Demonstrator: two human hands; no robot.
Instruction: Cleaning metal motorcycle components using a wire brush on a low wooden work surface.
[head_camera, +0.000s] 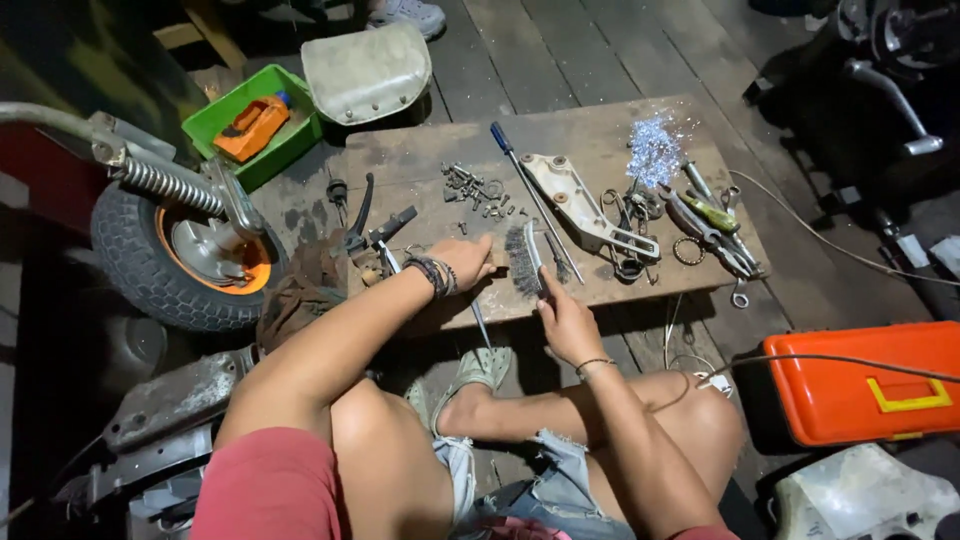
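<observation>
A person sits before a worn wooden board (420, 160) strewn with metal parts. The left hand (462, 260) grips a wire brush's (520, 262) wooden handle; the right hand (565, 318) pinches a thin metal rod (533, 252) against its dark bristles.

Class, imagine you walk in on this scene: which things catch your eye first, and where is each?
A wooden board crowded with bolts and tools lies at the centre, where the left hand and right hand hold a wire brush. An orange-rimmed wheel sits left, an orange toolbox right.
</observation>
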